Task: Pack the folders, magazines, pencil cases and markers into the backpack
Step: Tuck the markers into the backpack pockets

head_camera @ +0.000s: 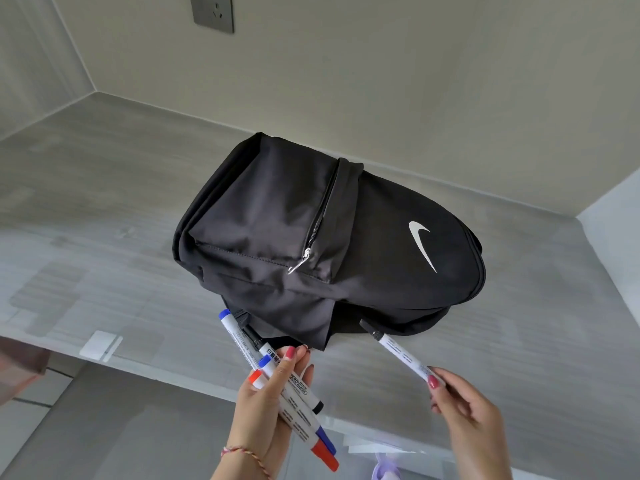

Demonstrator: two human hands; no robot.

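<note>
A black backpack [346, 237] with a white swoosh lies on its back on the grey desk [104, 202], front pocket zipped, its opening hidden on the near underside. My left hand [266, 407] grips a bundle of several whiteboard markers [294, 389] with blue, red and black caps, just in front of the bag's near edge. My right hand [464, 407] pinches one black-capped marker [398, 355] by its tail, its cap touching the backpack's near rim. Folders, magazines and pencil cases are not visible.
The desk sits in a corner between beige walls, with a wall socket [213, 12] above. A small white clip [100, 345] sits on the desk's front edge. A lilac object [386, 467] shows at the bottom, and a brownish thing [20, 362] at far left.
</note>
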